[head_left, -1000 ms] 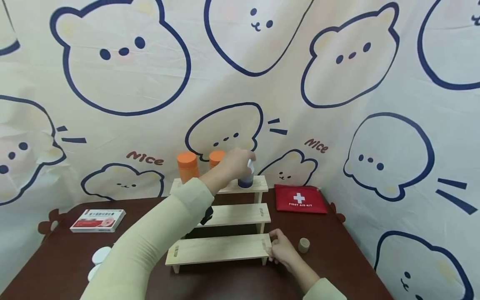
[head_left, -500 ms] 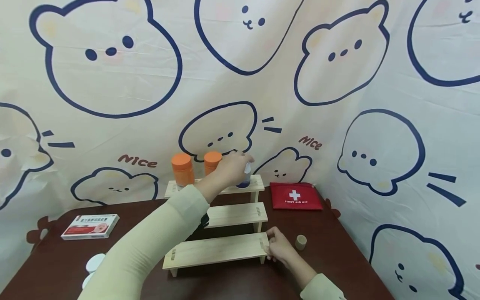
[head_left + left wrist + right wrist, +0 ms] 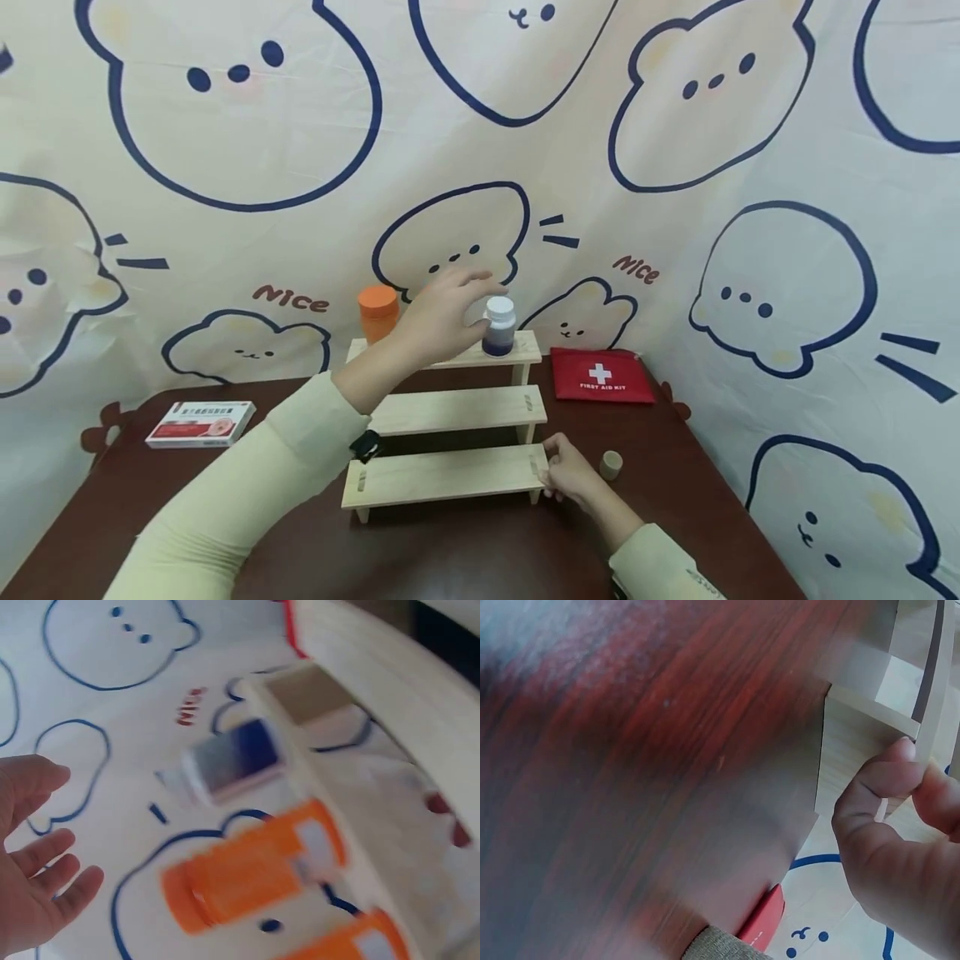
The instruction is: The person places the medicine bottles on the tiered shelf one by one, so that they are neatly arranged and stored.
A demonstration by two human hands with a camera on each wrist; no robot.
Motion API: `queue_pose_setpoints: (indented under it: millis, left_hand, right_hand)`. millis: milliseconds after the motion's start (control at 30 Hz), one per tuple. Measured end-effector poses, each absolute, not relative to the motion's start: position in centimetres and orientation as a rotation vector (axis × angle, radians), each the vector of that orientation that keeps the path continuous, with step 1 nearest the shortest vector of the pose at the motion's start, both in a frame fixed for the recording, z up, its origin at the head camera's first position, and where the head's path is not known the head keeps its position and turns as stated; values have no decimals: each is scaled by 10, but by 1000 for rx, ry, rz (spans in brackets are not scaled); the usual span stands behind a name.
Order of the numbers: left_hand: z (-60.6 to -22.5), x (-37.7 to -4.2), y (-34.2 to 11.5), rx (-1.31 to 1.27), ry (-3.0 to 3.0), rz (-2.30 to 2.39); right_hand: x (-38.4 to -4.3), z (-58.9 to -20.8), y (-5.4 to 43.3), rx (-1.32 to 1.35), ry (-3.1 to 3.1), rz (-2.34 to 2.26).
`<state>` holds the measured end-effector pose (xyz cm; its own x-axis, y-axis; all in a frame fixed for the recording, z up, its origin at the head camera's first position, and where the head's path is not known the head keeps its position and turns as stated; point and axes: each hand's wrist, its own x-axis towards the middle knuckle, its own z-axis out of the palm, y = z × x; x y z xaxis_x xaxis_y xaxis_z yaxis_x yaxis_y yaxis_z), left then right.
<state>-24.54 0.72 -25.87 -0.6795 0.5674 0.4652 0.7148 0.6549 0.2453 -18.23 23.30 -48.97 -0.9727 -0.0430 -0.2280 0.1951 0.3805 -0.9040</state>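
A three-step wooden rack [image 3: 450, 477] stands on the dark table. On its top step is a white-capped bottle [image 3: 499, 327] with a dark blue base, upright. My left hand [image 3: 450, 312] hovers just left of that bottle, fingers spread and apart from it, as the left wrist view also shows. An orange bottle [image 3: 378, 312] stands at the left end of the top step. A second orange bottle [image 3: 255, 862] appears in the left wrist view but is hidden behind my left hand in the head view. My right hand [image 3: 572, 475] pinches the right end of the lowest step.
To the left lies a white-and-red medicine box [image 3: 200, 423]. A red first aid kit [image 3: 602, 375] lies at the back right. One small pale cylinder [image 3: 611, 465] stands right of my right hand. A cartoon-printed curtain [image 3: 300, 250] encloses the table's back and sides.
My left hand has released the white-capped bottle and drawn back to its left, fingers opening. The right hand keeps its hold on the rack. The head view has shifted a little.
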Motion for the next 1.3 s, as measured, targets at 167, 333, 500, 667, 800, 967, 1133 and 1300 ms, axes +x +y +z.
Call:
queue_pose_setpoints:
  millis: [167,333,500,667,800,967,1133,1300]
  left_hand:
    - [-269,-240,-21,-1029,-2505,-578]
    - [-286,-227,-47,-1055,-2457,-653]
    - [-314,-212,-83,-1019,-2437,-631]
    - [-335,-201,-120,-887,-2465,-617]
    - [-345,-192,-148,-804,-2527,-552]
    - [-354,-179,-172,-735,-2659,-483]
    - [-371,-165,-196,-703,-2800,-543]
    - [-385,-155,-219,-638,-2887,-569]
  right_hand:
    - [-186,-482,235,95,2399,-1657]
    - [-182,-489,236,165,2400,-1642]
    - [-180,-492,235,198,2423,-1616]
    - [-179,-489,233,208,2425,-1622]
    - [-180,-488,234,197,2423,-1619]
    - [-180,-485,238,212,2429,-1595]
    - [-181,-485,238,227,2426,-1589]
    - [-178,-484,234,213,2418,-1594]
